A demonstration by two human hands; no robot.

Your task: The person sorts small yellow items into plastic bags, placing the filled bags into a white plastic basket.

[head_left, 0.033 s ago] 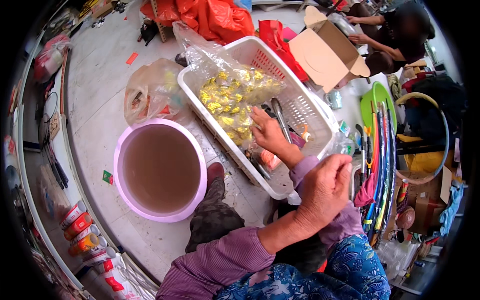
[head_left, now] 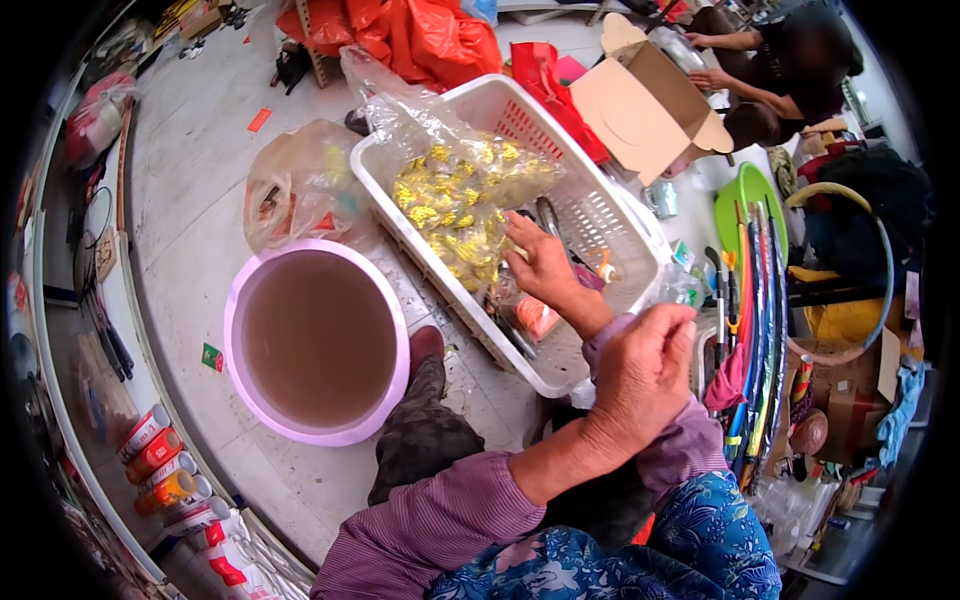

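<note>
A white plastic basket point(head_left: 612, 215) stands in front of me. A clear plastic bag point(head_left: 400, 110) full of small yellow pieces point(head_left: 432, 195) lies in its far left part. My right hand point(head_left: 548, 268) reaches in at the bag's right edge, fingers stretched and apart; whether they touch the bag, I cannot tell. Crossed over my right forearm is my left hand point(head_left: 642, 372), its fingers curled closed beside the basket's near right corner. What it holds, if anything, is hidden. Dark metal tools and an orange-red packet point(head_left: 537, 318) lie near my right hand in the basket.
A lilac tub point(head_left: 235, 330) of murky water stands left of my foot. Beyond are a translucent bag point(head_left: 290, 180), red plastic bags point(head_left: 430, 45) and an open cardboard box point(head_left: 625, 120). Umbrellas point(head_left: 757, 330) and a green basin point(head_left: 735, 200) stand right. Another person point(head_left: 780, 70) handles plastic packaging.
</note>
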